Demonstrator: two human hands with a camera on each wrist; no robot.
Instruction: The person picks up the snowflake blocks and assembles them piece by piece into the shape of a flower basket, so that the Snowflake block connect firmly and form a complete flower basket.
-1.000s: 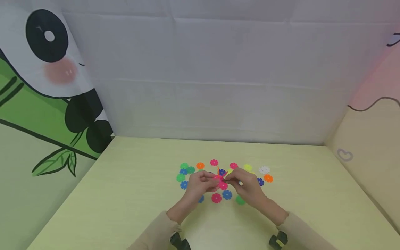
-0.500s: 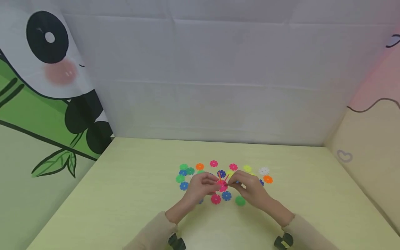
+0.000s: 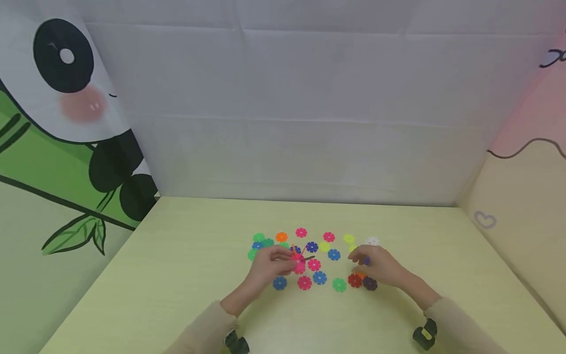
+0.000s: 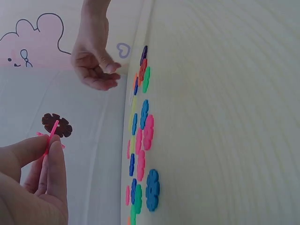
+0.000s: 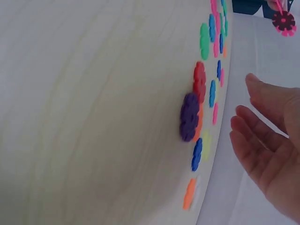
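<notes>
My left hand (image 3: 269,266) pinches a pink notched snowflake disc (image 3: 298,266) between thumb and fingers, above the table. Joined to it are a dark brown disc (image 4: 57,125), seen clearly in the left wrist view, and thin orange and pink pieces standing up edge-on in the head view. The left fingers hide part of this joined piece. Over the right side of the loose discs, my right hand (image 3: 379,265) hovers with loosely bent fingers and nothing between them. Below it lie a red disc (image 5: 199,82), a dark purple disc (image 5: 189,117) and a blue disc (image 5: 197,154).
Several loose discs are spread over the pale table (image 3: 177,285), among them a green disc (image 3: 339,284), a blue disc (image 3: 320,278) and a white disc (image 3: 373,241). A grey-white cloth wall (image 3: 283,123) stands behind, with printed panels at both sides.
My right hand has let go of the joined discs and moved right, its fingers spreading. The left hand has shifted slightly left, still holding them; the brown disc now shows at their side.
</notes>
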